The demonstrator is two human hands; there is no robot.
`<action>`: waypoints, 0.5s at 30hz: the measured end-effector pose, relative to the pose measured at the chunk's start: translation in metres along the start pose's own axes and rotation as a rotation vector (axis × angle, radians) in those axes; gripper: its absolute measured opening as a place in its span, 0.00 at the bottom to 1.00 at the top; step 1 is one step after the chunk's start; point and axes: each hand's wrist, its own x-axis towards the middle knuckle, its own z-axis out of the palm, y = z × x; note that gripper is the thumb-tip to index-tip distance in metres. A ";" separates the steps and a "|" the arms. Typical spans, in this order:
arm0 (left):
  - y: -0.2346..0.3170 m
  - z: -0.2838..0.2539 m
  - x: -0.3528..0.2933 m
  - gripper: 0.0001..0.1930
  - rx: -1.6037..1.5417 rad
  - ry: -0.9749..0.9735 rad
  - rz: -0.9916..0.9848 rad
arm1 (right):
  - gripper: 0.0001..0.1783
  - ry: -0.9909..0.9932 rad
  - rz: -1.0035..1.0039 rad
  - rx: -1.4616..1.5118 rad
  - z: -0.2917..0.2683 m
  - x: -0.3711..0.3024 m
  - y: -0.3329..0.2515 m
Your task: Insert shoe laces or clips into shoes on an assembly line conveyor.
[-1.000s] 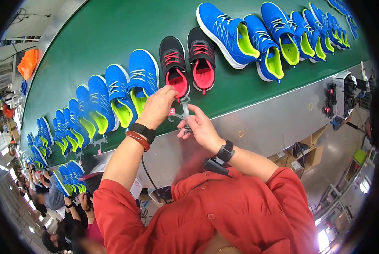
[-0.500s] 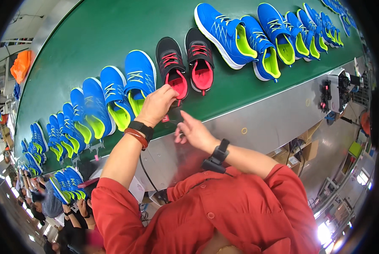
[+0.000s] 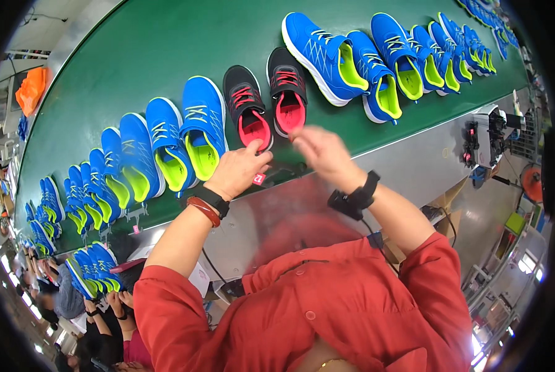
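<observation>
Two black sneakers with red laces and pink-red linings stand side by side, toes away from me. My left hand (image 3: 239,171) has thumb and forefinger pinched at the heel of the left black sneaker (image 3: 246,102). Beside those fingers hangs a small pink tag (image 3: 259,179), joined to what looks like a clear plastic piece. My right hand (image 3: 328,156), slightly blurred, reaches in from the right, its fingertips closed at the heel of the right black sneaker (image 3: 285,84). What lies between those fingertips is partly hidden.
Blue sneakers with lime linings line the green table (image 3: 134,62) on both sides, a blue sneaker (image 3: 203,124) closest on the left and another blue sneaker (image 3: 319,56) on the right. A metal edge (image 3: 407,158) runs along my side. Other people's hands (image 3: 119,302) hold blue sneakers at lower left.
My right hand has moved up and forward from above the table edge to the right black sneaker's heel. My left hand has drawn slightly toward me, and the pink tag has shifted right.
</observation>
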 end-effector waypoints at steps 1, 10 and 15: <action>0.004 0.000 0.000 0.22 -0.020 -0.014 -0.060 | 0.17 0.141 -0.086 -0.163 -0.013 0.008 -0.002; 0.014 0.003 -0.002 0.22 -0.247 -0.009 -0.349 | 0.17 -0.140 -0.441 -0.637 -0.030 0.040 0.017; 0.017 0.004 0.000 0.22 -0.272 0.005 -0.374 | 0.15 -0.180 -0.492 -0.742 -0.030 0.044 0.006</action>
